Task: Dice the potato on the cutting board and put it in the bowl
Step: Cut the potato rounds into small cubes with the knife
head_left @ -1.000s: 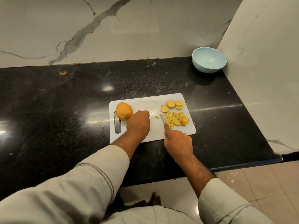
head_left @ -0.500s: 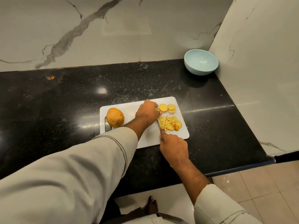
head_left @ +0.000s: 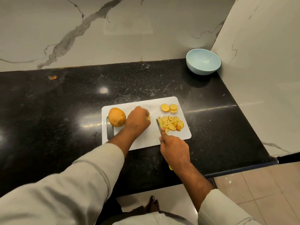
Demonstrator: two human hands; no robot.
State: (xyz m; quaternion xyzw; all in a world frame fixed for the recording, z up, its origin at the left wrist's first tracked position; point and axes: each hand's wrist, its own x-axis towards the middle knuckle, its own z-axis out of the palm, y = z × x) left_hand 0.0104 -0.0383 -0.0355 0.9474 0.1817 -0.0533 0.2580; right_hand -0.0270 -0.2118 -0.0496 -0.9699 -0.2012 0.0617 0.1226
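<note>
White cutting board point(head_left: 144, 140) on black desk point(head_left: 65, 111); dicing under way.
Left hand point(head_left: 138, 120) grips a potato slice point(head_left: 148, 118); right hand point(head_left: 174, 147) grips knife point(head_left: 158, 125) beside diced pile point(head_left: 171, 125). Whole potato point(head_left: 116, 117) at board's left; blue bowl point(head_left: 203, 61) well apart, in the corner.

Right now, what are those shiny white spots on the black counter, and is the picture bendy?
Head view: the spots are lamp glare on the polished counter, brightest left of the board; the bowl casts a soft shadow; the wide lens curves the counter's edges; the sleeves close to the camera look huge.
</note>
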